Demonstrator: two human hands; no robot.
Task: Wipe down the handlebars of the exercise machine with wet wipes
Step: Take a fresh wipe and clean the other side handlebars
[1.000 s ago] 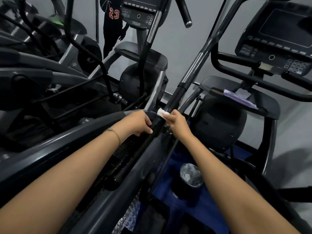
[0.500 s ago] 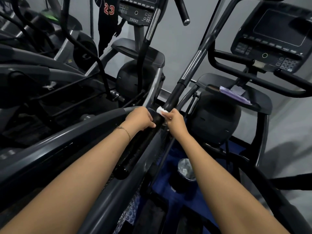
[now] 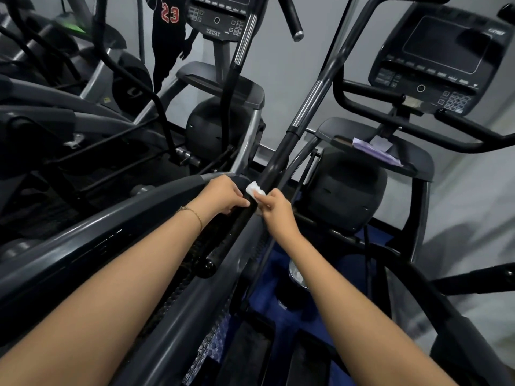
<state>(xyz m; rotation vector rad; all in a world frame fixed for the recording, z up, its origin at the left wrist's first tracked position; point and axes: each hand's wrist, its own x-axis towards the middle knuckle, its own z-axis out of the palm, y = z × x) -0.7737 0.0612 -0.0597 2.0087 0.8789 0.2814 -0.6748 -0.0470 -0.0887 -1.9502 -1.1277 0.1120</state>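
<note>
A long black handlebar [image 3: 281,154] with a chrome section slants from the upper right down to the centre of the view. My left hand [image 3: 223,197] grips this bar just below the middle. My right hand [image 3: 277,211] presses a small white wet wipe [image 3: 253,189] against the bar right beside my left hand. The wipe wraps partly round the bar, and its far side is hidden. The bar's rounded black lower end [image 3: 207,267] shows beneath my left forearm.
A second elliptical with its console [image 3: 443,57] and curved black handles [image 3: 390,126] stands to the right, a purple wipe pack [image 3: 374,151] on its shelf. More machines crowd the left. A person in a black "23" shirt [image 3: 170,29] stands at the back. A dark tumbler [image 3: 295,280] sits below.
Both hands stay at the same spot on the bar. The wipe has shifted slightly around the bar under my right fingers, and the view has tilted a little.
</note>
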